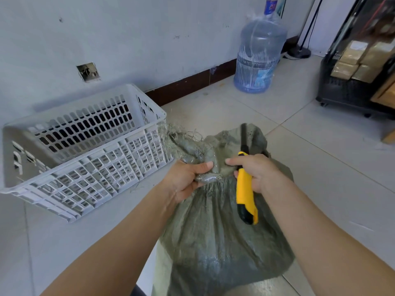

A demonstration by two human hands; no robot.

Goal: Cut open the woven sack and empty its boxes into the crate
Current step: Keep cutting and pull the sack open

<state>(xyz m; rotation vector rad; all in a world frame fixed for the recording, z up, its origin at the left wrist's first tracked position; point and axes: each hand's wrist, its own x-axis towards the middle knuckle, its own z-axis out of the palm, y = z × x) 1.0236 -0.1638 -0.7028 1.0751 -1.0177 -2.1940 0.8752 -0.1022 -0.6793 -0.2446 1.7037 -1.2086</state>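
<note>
Head view: the sack [213, 231] stands on the floor just beside the crate [106, 171]. The left hand [188, 178] has its fingers curled tight round the bunched neck. The right hand [256, 174] clamps a knife [245, 189], its blade end by the neck. This looks like an early stage: no opening shows, and cutting and emptying both remain.

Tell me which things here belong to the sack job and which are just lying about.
Job: woven sack, its neck held by the left hand; yellow knife in the right hand; white crate.
Lying about: water jug; black cart with tan boxes; stand base.
</note>
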